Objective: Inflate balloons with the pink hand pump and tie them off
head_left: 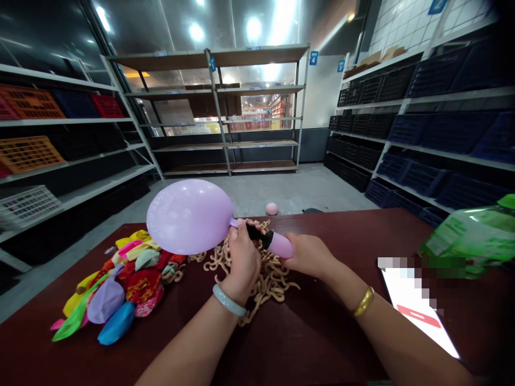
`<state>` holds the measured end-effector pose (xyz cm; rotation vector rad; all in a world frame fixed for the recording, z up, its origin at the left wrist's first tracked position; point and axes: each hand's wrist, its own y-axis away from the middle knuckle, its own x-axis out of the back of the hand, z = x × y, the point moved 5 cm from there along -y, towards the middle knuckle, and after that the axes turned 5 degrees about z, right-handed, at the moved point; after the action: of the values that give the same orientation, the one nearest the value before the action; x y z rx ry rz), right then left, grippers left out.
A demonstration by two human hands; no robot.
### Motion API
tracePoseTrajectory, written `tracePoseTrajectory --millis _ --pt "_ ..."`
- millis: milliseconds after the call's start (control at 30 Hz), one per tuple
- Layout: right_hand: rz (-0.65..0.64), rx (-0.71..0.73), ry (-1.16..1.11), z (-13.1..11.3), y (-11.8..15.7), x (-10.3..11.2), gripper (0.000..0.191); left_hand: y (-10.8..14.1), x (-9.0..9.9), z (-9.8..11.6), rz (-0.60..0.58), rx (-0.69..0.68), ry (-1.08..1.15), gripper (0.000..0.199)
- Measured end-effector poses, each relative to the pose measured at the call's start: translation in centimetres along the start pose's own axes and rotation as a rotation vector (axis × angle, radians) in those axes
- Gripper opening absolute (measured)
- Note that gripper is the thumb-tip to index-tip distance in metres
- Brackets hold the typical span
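Observation:
My left hand [244,262] pinches the neck of an inflated light purple balloon [189,217], which stretches out to the left above the table. The neck sits close to the black end of a pink and black hand pump [281,245]. Around the pump's pink end my right hand [308,254] is closed. Below both hands lies a heap of tan curled pieces [267,281], whose kind I cannot make out. Left of them is a pile of limp balloons [107,297] in several colours, some printed red and gold.
On the dark red table [341,230], a lit screen [418,311] lies at the right, beside a green-labelled bottle [470,236]. A small pink ball-like thing [272,208] shows beyond the far edge. Shelves [225,145] with crates [30,153] line the room.

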<state>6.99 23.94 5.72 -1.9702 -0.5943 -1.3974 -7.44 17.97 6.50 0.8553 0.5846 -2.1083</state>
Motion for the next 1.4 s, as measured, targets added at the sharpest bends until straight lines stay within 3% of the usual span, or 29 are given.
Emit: tracePoseTrajectory --millis 133,333,467,633,867,1000,1233,1400 --pt "-0.017 0.003 -0.034 0.1 -0.1 -0.1 0.035 -1.9 0.6 1.8 0.020 -0.052 0.008 0.022" --pt "-0.021 0.024 -0.025 0.8 -0.2 0.0 0.034 -6.3 3.1 5.7 0.122 -0.150 0.045 0.020" --pt "-0.017 0.043 -0.008 1.2 -0.2 0.3 0.037 -7.4 3.9 7.2 0.170 -0.180 0.048 0.019" --pt "-0.037 0.044 0.062 1.9 -0.2 0.4 0.037 -6.2 3.2 5.4 0.128 -0.187 0.038 0.023" --pt "-0.008 0.048 0.065 1.1 -0.1 0.3 0.036 -1.5 0.9 1.0 0.096 -0.091 0.036 0.021" --pt "-0.007 0.032 0.015 0.2 0.2 0.2 0.034 0.5 0.1 -0.5 0.046 -0.021 0.040 0.020" --pt "-0.012 -0.004 -0.017 -0.2 0.1 0.2 0.036 0.1 -0.3 0.4 -0.009 -0.026 0.012 0.025" --pt "-0.033 0.002 -0.051 0.0 0.0 -0.1 0.036 -2.8 1.0 2.7 0.054 -0.097 0.011 0.024"
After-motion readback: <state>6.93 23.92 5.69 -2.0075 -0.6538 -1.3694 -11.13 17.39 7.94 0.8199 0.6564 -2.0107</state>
